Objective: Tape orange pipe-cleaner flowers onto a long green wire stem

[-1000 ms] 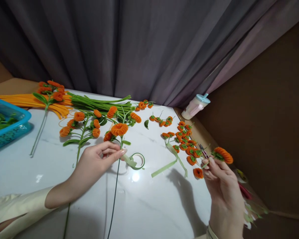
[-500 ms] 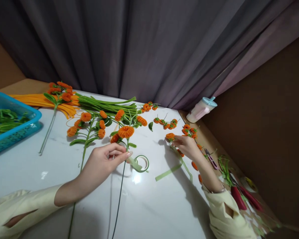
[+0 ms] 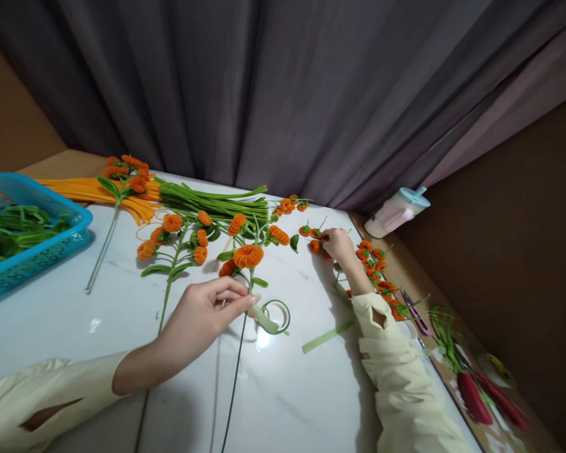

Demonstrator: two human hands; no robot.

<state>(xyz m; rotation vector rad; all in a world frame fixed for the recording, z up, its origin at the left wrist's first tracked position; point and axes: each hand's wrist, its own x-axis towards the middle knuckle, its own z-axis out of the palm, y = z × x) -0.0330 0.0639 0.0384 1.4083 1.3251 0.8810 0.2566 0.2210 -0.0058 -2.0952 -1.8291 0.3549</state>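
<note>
My left hand [image 3: 219, 311] is closed around the thin wire stem of a fuzzy branch. The branch bears ribbed orange pumpkin-like heads [image 3: 248, 256] and small green leaves [image 3: 260, 282]. Pale green tape [image 3: 266, 321] runs from my fingertips to a tape roll [image 3: 283, 316] on the table. Farther right, the fingertips of my right hand [image 3: 340, 246] pinch together among small orange heads [image 3: 314, 246] with green wire tails. Just what they grip is partly hidden by the fingers. A loose green leaf [image 3: 294, 242] lies left of that hand.
A finished-looking branch [image 3: 167, 292] lies left, near a blue basket [image 3: 82, 228] of green leaves. Orange strips [image 3: 89, 190] and green stems [image 3: 212, 204] lie behind. Rightward are more orange heads [image 3: 372, 270], small snips [image 3: 416, 313], red-handled pliers [image 3: 474, 397], a cup [image 3: 396, 212] and a tape strip [image 3: 327, 336].
My right hand has moved back and slightly left, from the orange head near the tape strips to the group of heads farther away. My left hand keeps hold of the branch. The view has shifted slightly.
</note>
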